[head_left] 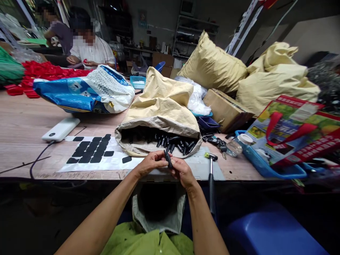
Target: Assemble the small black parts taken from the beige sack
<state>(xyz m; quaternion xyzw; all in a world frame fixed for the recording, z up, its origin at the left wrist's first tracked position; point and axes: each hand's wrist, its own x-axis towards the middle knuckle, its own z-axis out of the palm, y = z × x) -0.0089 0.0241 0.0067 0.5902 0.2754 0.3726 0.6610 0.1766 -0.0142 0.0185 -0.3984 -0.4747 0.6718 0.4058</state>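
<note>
Both hands hold one small, dark, tube-like black part (168, 159) over the table's front edge. My left hand (151, 163) pinches it from the left, and my right hand (183, 172) grips it from the right, lower down. What exactly the part is I cannot make out. Right behind the hands lies a beige woven sack (162, 102), its mouth facing me, with many similar black parts (172, 141) spilling inside the opening. Below the hands, another open sack (156, 221) sits at my lap, its inside dark. To the right lies a hammer (211, 173) with its handle over the edge.
A white sheet with black rounded-square stickers (91, 149) and a white power bank (61, 129) lie left. Right stand a blue basket (265, 170), a shopping bag (289, 131) and a jar (234, 147). Behind are a cardboard box (225, 109) and full sacks (215, 63). Two people sit far left.
</note>
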